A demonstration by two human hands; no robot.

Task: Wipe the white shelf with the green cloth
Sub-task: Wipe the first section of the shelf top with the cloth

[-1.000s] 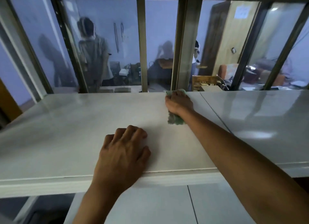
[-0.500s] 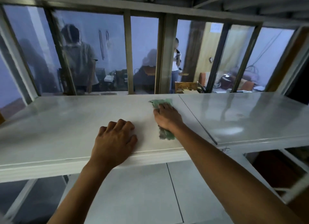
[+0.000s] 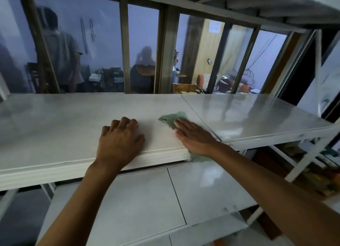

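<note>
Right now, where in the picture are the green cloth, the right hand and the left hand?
green cloth (image 3: 170, 118): head view, bare part beyond the fingertips.
right hand (image 3: 193, 135): head view, back of the hand, flat on the cloth.
left hand (image 3: 119, 141): head view, back of the hand.

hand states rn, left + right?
Left hand: open, empty, resting on the white shelf.
Right hand: open, flat, pressing the green cloth.

white shelf (image 3: 64, 128): smooth, glossy painted panel, reflects the window | green cloth (image 3: 171, 118): soft, matt fabric, crumpled | lower shelf (image 3: 138, 199): same smooth white sheen | window frame (image 3: 166, 51): dull metal, brownish
</note>
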